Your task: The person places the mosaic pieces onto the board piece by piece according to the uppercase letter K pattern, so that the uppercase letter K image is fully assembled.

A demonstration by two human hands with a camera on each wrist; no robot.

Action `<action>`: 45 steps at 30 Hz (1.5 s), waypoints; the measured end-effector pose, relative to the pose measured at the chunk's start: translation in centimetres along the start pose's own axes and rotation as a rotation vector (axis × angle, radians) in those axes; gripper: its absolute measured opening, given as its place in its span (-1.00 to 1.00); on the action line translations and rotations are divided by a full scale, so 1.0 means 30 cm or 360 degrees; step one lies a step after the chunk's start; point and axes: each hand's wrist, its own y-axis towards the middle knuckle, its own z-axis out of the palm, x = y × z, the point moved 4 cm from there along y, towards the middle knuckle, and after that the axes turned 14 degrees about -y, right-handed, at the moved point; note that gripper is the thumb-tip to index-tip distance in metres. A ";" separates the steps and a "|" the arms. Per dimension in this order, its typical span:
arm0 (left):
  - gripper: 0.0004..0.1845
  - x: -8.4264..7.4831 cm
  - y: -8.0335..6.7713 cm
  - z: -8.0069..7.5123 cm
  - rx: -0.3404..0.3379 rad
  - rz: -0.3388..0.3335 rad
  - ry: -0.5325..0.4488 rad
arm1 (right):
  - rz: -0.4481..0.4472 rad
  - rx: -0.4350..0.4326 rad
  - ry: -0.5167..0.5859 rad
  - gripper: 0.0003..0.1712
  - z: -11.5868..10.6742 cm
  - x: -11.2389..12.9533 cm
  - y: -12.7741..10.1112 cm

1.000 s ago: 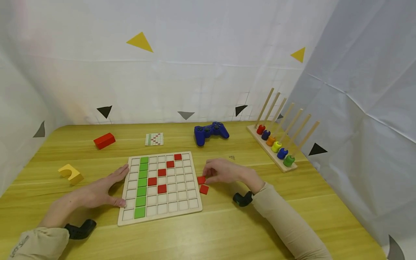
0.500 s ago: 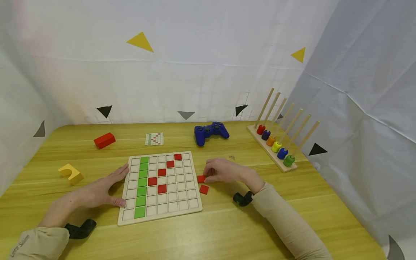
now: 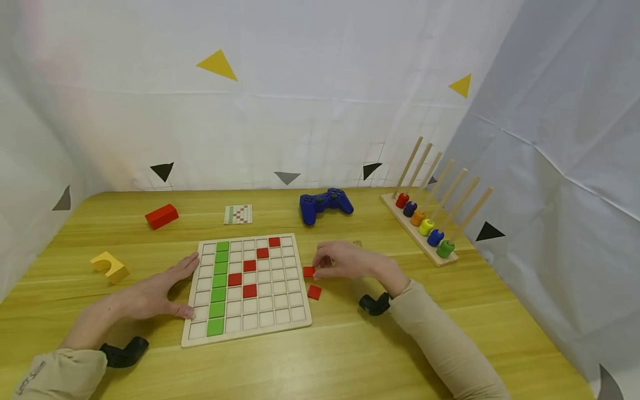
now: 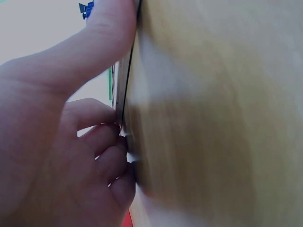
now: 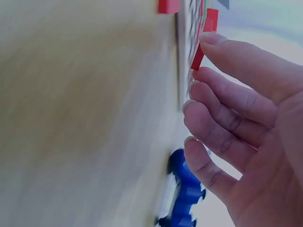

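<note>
A light wooden grid board lies on the table, with a column of green square tiles and several red tiles set in its cells. My left hand rests against the board's left edge, thumb at the lower corner and fingers spread toward the upper one. Just off the right edge, my right hand pinches a red square tile between thumb and index finger. In the right wrist view this tile is tilted and raised off the table. Another red tile lies flat on the table below that hand.
Behind the board are a small printed pattern card and a blue game controller. At left lie a red block and a yellow arch block. A peg stand with coloured beads is at right, near white fabric walls.
The right hand has raised the pinched red tile slightly from beside the board. The left hand and the board stay where they were.
</note>
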 end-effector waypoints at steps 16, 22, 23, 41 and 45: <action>0.24 0.002 0.003 0.000 0.0007 0.0009 -0.0005 | -0.0250 0.0097 -0.0109 -0.77 -0.032 0.214 0.151; 0.24 0.001 0.003 0.001 0.0011 0.0013 -0.0013 | -0.0263 0.0160 -0.0167 -0.76 0.004 0.246 0.168; 0.24 0.002 0.003 0.000 0.0009 0.0014 -0.0013 | -0.0261 0.0171 -0.0178 -0.75 0.007 0.250 0.169; 0.25 -0.005 0.001 -0.005 0.0000 0.0023 -0.0008 | -0.0260 0.0212 -0.0363 -0.80 0.034 0.297 0.176; 0.25 0.000 -0.001 -0.002 -0.0007 0.0025 0.0002 | -0.0278 0.0209 -0.0349 -0.78 0.034 0.304 0.176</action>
